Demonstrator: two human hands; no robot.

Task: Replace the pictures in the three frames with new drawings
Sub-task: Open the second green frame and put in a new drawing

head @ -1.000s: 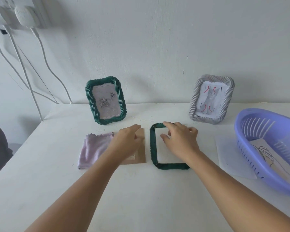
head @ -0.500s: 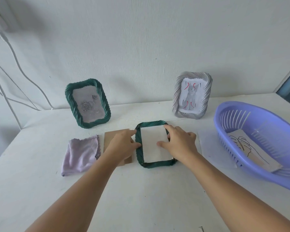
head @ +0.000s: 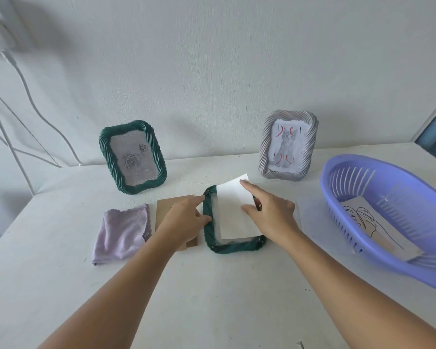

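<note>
On the white tabletop [head: 212,298], going from the left, a lilac cloth [head: 122,235] lies crumpled flat, and just beside it a brown cardboard backing [head: 169,206] lies partly under the left hand [head: 184,222]. That hand's grip is on the left rim of the green frame lying flat [head: 233,246]: forefinger and thumb curl against its twisted border and hold it down. The frame lies face down, its ribbed green edge showing on the left and near sides, small dark clips at its corners.

Out of its opening rises a white sheet of paper [head: 233,210], blank on the side I can see, its far end tilted up off the frame and its near end down inside the rim. The right hand [head: 269,212] pinches the sheet's right edge, forefinger stretched along the top corner and thumb under the side.

Behind, against the wall, a second green frame with a rose drawing [head: 134,157] stands upright at the left, and a grey frame with a cat drawing [head: 288,144] stands at the right, both well apart from the hands. Right of the flat frame lies a clear sheet [head: 310,215], then a purple basket [head: 388,217] holding a line drawing of a leaf [head: 368,222]. The near part of the tabletop carries only the forearms.
</note>
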